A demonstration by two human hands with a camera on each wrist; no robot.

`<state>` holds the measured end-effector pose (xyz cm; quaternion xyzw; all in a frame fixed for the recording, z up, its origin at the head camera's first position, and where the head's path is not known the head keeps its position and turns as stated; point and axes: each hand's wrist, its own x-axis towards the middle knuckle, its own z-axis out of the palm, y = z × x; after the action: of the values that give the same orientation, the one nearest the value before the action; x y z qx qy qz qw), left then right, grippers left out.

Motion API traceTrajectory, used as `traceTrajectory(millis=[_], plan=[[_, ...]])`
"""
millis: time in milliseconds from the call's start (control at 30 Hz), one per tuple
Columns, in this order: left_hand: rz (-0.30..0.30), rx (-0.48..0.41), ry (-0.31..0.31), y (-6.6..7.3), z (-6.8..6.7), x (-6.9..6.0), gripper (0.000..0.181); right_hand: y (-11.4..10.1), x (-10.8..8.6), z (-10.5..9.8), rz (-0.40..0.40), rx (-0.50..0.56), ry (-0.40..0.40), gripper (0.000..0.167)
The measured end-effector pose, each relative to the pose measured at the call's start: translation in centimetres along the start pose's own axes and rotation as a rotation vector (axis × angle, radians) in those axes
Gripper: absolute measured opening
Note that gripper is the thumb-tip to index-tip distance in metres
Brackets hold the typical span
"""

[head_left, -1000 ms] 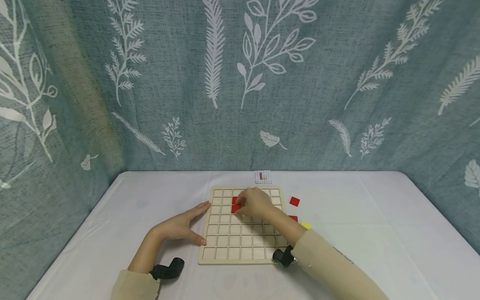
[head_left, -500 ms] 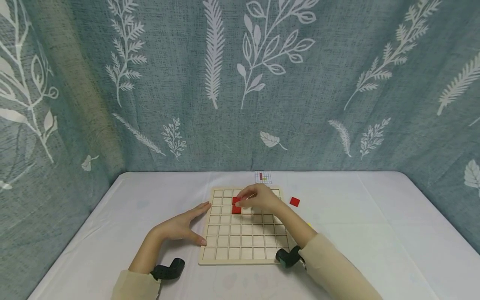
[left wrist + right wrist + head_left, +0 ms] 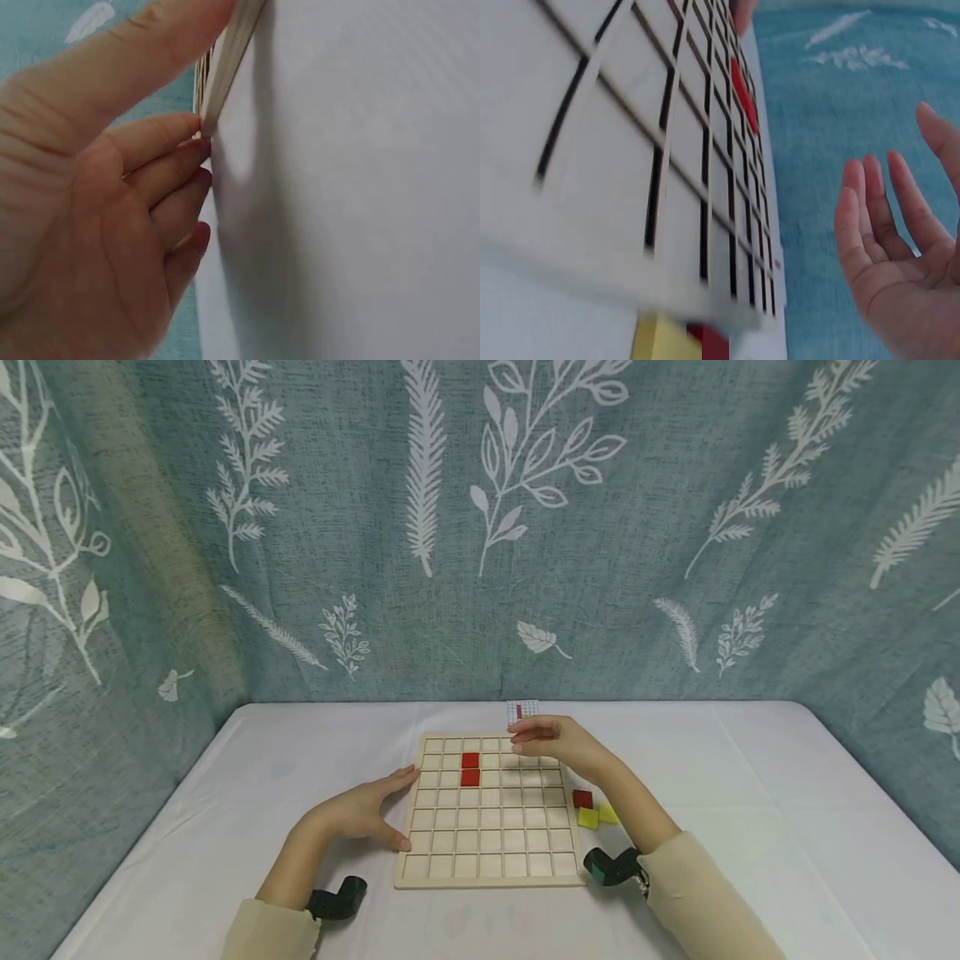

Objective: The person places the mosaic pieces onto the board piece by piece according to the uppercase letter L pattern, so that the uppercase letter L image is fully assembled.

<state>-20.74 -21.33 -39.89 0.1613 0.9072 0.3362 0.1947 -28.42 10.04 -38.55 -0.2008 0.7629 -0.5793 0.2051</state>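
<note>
A wooden grid board (image 3: 465,865) lies on the table, with two red square tiles (image 3: 470,768) in adjoining cells of one column near its far left. My left hand (image 3: 360,810) has its thumb and fingertips against the board's left edge; in the left wrist view the straight fingers touch the board's side (image 3: 229,67). Over the far right part of the board hovers my right hand (image 3: 562,745), fingers loosely extended and holding nothing, as the right wrist view of the hand (image 3: 907,270) confirms. Right of the board lie a red tile (image 3: 582,799) and two yellow tiles (image 3: 588,818).
A small printed grid card (image 3: 517,710) lies beyond the board's far edge, partly covered by the right hand. Black wrist camera mounts (image 3: 339,898) sit at both wrists. The white-covered table (image 3: 750,810) meets a blue-green leaf-patterned curtain (image 3: 502,635) behind.
My right hand has let go at the two red tiles and moved right and away from them. The other red tile at far right is now hidden behind the right arm. The left hand stays put.
</note>
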Motion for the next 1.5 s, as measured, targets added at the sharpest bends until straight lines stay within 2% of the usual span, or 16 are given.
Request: traceTrajectory(millis=[167,333,633,833,1167,1500], plan=[[-0.028,0.082,0.029,0.8,0.0,0.3,0.103,0.6,-1.0,-2.1,0.03,-0.005,0.042,0.052],[-0.061,0.127,0.048,1.4,0.0,0.6,0.099,0.9,-1.9,-3.9,0.045,0.018,0.097,0.053],[-0.041,0.156,0.032,1.9,-0.2,0.6,0.099,2.1,-2.7,-6.1,0.111,-0.041,0.165,0.053],[-0.041,0.124,0.03,1.7,-0.2,0.5,0.1,2.9,-3.2,-6.4,0.116,-0.06,0.259,0.052],[-0.05,0.103,0.004,1.3,-0.2,0.6,0.103,3.6,-3.8,-6.3,0.146,-0.135,0.325,0.049],[-0.039,0.088,0.012,1.1,-0.2,0.6,0.102,4.2,-3.6,-6.2,0.2,-0.198,0.317,0.042]])
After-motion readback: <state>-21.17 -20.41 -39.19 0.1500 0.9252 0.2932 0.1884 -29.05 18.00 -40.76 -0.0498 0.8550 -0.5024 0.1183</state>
